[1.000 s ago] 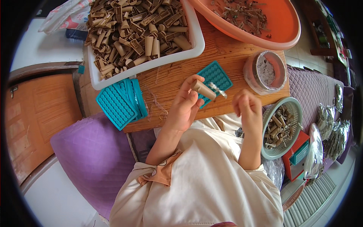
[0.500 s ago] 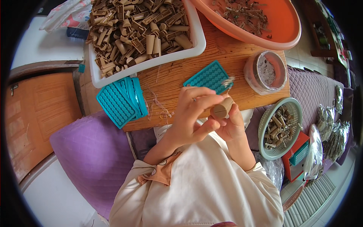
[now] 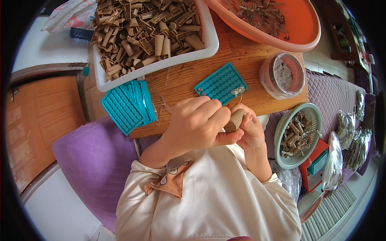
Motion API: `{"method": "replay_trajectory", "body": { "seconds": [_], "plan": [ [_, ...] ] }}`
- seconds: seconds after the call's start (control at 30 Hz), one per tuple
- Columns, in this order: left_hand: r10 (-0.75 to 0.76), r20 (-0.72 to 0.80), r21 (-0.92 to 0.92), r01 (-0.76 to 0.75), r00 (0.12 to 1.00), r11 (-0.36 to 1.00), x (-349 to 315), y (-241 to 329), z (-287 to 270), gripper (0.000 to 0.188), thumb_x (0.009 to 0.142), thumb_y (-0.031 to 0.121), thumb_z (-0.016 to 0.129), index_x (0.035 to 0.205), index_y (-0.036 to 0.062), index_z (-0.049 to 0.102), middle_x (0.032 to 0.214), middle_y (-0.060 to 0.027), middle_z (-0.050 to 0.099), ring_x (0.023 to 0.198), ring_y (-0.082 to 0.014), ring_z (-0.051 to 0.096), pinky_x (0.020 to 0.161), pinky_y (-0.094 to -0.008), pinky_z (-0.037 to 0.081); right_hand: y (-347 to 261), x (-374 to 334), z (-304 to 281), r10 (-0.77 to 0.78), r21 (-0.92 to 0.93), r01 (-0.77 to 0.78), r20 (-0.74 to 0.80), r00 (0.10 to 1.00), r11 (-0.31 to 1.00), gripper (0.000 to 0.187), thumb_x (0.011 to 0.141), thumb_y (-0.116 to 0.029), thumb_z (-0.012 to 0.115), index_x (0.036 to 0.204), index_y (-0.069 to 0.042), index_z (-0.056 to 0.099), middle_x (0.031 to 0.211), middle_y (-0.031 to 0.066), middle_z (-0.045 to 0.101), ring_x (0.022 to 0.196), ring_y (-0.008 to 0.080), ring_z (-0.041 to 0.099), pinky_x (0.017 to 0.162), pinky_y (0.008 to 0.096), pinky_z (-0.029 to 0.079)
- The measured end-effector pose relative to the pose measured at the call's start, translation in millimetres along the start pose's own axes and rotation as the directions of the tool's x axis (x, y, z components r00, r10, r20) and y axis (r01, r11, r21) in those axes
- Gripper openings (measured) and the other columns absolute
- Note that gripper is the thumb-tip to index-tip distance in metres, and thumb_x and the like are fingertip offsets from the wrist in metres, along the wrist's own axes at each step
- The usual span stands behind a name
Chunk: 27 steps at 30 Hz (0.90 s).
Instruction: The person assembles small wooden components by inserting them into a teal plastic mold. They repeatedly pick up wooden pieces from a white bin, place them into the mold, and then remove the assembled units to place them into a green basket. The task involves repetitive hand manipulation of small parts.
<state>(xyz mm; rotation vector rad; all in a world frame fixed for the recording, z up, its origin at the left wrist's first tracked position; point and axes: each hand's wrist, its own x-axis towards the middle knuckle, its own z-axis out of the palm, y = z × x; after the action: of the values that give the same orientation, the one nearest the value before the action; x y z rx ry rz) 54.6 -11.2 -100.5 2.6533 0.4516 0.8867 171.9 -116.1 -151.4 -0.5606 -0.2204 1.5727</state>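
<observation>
Between my two hands, above my lap at the table's near edge, is a small brown plastic piece (image 3: 235,119) with a rounded body. My left hand (image 3: 196,122) closes over its left side, fingers curled and thumb pressed against it. The fingers of my right hand (image 3: 251,127) wrap round its other side. A thin pale wire rises from the piece to a small whitish cluster (image 3: 238,90), which shows over the teal ridged tray (image 3: 220,82) on the table. My fingers hide much of the brown piece.
A white bin (image 3: 161,62) heaped with brown parts stands at the far left, near stacked teal trays (image 3: 128,106). An orange basin (image 3: 297,24) holds small metallic pieces. A plastic-lined tub (image 3: 299,76) and a grey-green basket (image 3: 280,148) of parts sit on the right.
My left hand has turned over, its fingers curling in and closing on the brown piece. The piece has tilted in my hands, and the whitish cluster has moved slightly down.
</observation>
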Motion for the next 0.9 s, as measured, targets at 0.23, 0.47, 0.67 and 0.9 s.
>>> {"method": "replay_trajectory", "body": {
  "seconds": [0.23, 0.47, 0.67, 0.9],
  "plan": [
    [0.11, -0.127, 0.051, -0.105, 0.986, 0.993, 2.4, -0.4, 6.3, 0.055, 0.08, 0.051, 0.047, 0.047, 0.0098, 0.03, 0.046, -0.001, 0.027, 0.035, -0.0137, 0.032, 0.031, -0.0254, 0.027, -6.2, 0.1, 10.7, -0.003, 0.011, 0.003, 0.006, 1.0, 1.0, 0.037, 0.079, -0.034, 0.059, 0.087, 0.0, 0.049, 0.068, 0.0044, 0.052, 0.052, 0.0058, 0.045, 0.043, 0.0176, 0.035],
    [0.039, -0.304, 0.003, -0.04, 0.952, 0.999, 3.8, -5.3, 24.6, 0.057, 0.08, 0.054, 0.044, 0.047, 0.0095, 0.031, 0.046, -0.002, 0.028, 0.036, -0.0148, 0.031, 0.032, -0.0252, 0.026, 8.3, 9.5, 30.8, -0.231, 0.104, 0.247, -0.146, 0.962, 0.963, 0.045, 0.079, -0.044, 0.056, 0.097, -0.003, 0.048, 0.085, 0.0054, 0.053, 0.078, 0.0117, 0.05, 0.068, 0.0243, 0.043],
    [-0.101, -0.513, -0.186, 0.004, 0.852, 0.982, -8.9, -6.8, 46.7, 0.052, 0.077, 0.051, 0.047, 0.048, 0.0089, 0.035, 0.047, -0.0028, 0.029, 0.038, -0.0163, 0.029, 0.035, -0.0274, 0.023, 10.9, 16.1, 48.1, -0.421, 0.097, 0.426, -0.075, 0.904, 0.899, 0.045, 0.081, -0.047, 0.047, 0.103, -0.008, 0.046, 0.088, 0.0041, 0.051, 0.096, 0.018, 0.047, 0.091, 0.0354, 0.037],
    [-0.447, -0.277, -0.753, 0.097, 0.85, 0.651, -8.1, -0.2, 44.1, 0.065, 0.06, 0.057, 0.062, 0.089, 0.0, 0.05, 0.079, -0.013, 0.049, 0.07, -0.0247, 0.049, 0.06, -0.0319, 0.042, 3.4, 17.9, 31.3, -0.59, -0.28, 0.593, 0.106, 0.8, 0.755, 0.039, 0.081, -0.043, 0.051, 0.089, -0.005, 0.044, 0.078, 0.0042, 0.047, 0.077, 0.0169, 0.046, 0.074, 0.0326, 0.039]
  ]
}}
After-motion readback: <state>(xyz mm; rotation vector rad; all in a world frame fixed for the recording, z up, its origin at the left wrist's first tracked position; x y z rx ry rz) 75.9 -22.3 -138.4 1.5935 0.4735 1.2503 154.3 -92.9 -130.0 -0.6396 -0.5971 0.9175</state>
